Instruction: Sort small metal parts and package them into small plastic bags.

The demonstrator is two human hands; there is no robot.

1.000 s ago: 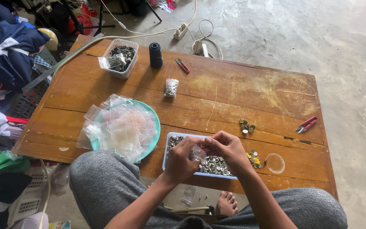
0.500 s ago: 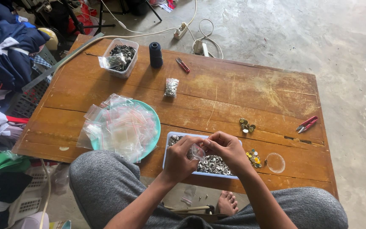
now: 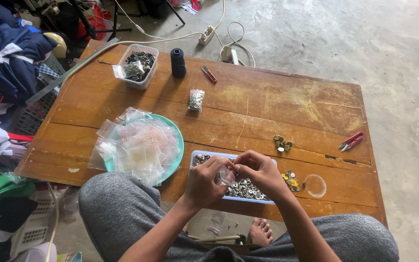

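- Head view: left hand (image 3: 204, 184) and right hand (image 3: 260, 172) pinch a small clear bag (image 3: 225, 175) over the blue tray (image 3: 204, 156) of metal parts.
- Filling step, seemingly; next calls for keeping the bag's mouth open above the tray.

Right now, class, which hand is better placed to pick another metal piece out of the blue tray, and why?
Right. The right hand pinches only a small piece directly over the blue tray, fingertips free to dip. The left hand grips the small clear bag.
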